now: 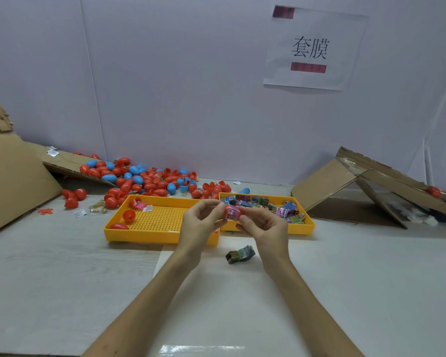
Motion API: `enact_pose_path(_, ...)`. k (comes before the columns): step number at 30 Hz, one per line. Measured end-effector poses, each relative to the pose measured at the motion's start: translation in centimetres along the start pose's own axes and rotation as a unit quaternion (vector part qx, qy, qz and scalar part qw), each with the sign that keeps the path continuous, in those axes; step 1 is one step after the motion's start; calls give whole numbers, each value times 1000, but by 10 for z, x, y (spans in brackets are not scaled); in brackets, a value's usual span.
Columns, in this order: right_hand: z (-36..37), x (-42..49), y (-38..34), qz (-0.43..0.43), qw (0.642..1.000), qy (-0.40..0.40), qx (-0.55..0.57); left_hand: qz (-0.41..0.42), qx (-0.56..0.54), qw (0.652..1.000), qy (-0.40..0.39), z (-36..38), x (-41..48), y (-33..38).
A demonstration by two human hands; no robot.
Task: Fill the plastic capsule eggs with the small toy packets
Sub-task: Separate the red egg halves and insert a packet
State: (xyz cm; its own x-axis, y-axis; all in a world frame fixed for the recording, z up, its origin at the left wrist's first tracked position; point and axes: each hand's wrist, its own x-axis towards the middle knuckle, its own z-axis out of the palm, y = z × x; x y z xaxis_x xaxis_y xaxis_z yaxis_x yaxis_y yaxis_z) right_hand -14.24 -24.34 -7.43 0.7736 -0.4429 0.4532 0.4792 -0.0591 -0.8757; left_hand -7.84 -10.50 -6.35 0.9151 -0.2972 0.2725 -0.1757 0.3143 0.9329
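Left hand [204, 222] and right hand [265, 228] both pinch red capsule egg [226, 210], pink toy packet [234, 214] showing (seemingly unseated). Tuck corners fully before snapping halves.

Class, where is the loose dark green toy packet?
Head view, centre: dark green toy packet lies on the table, before the right yellow plastic tray, beside the right hand.

Soft, even, fairly bright light falls from above; shadows are faint, just a thin dark band under the yellow trays [150, 234]. A white glare patch sits on the glossy table [345, 292] at bottom centre. Seams in the wall [191, 86] bow toward the left and right edges. The capsule egg [232, 212] at centre looks slightly smeared.
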Motion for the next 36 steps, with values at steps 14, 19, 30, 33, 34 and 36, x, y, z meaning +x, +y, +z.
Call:
enact_pose_path(14,2,-6,8,-229,939,67,-249,97,202,974,46,0,-1,-10)
enact_pose_path(19,3,-7,10,-247,932,73,-257,80,175,981,32,0,0,-12)
enact_pose_path(30,0,-6,6,-233,938,79,-245,76,177,981,-13,-1,2,-11)
enact_pose_path(33,-1,-6,5,-231,938,73,-248,91,213,973,-15,1,1,-11)
enact_pose_path(34,-1,-6,6,-233,937,71,-249,95,220,971,-11,1,1,-11)
enact_pose_path(36,0,-6,6,-245,932,65,-258,114,242,964,7,1,0,-11)
